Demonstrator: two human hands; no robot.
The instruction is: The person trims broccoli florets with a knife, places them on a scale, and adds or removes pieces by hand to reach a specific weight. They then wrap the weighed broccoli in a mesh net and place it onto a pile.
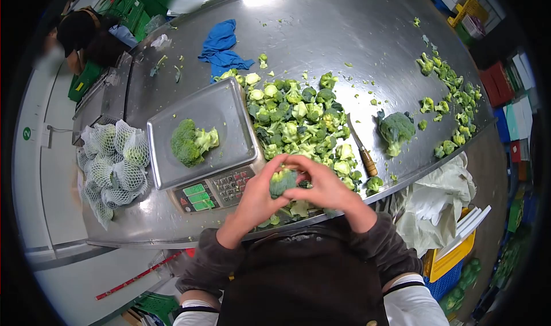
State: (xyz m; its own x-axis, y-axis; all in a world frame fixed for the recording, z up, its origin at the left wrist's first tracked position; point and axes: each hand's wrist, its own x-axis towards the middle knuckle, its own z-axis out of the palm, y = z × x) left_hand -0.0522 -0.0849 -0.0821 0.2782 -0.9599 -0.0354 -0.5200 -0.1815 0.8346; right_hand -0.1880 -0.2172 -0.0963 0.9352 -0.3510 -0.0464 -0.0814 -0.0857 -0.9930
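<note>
My left hand (259, 193) and my right hand (324, 187) curl around a small broccoli floret (283, 183) at the table's near side, fingers on both its sides. Just beyond them spreads a heap of cut broccoli florets (298, 110). Left of the heap, a larger broccoli piece (186, 143) lies on the steel pan of a scale (229, 107). To the right of the heap rests a knife (367, 160) with a wooden handle. A whole broccoli head (397, 129) sits past the knife.
Netted bags of broccoli (117, 165) lie left of the scale. A blue cloth (221, 47) is crumpled behind the heap. More florets (453, 96) scatter along the right edge of the steel table (321, 16). A white plastic sack (436, 202) hangs below that edge. Another person (86, 36) is at the far left.
</note>
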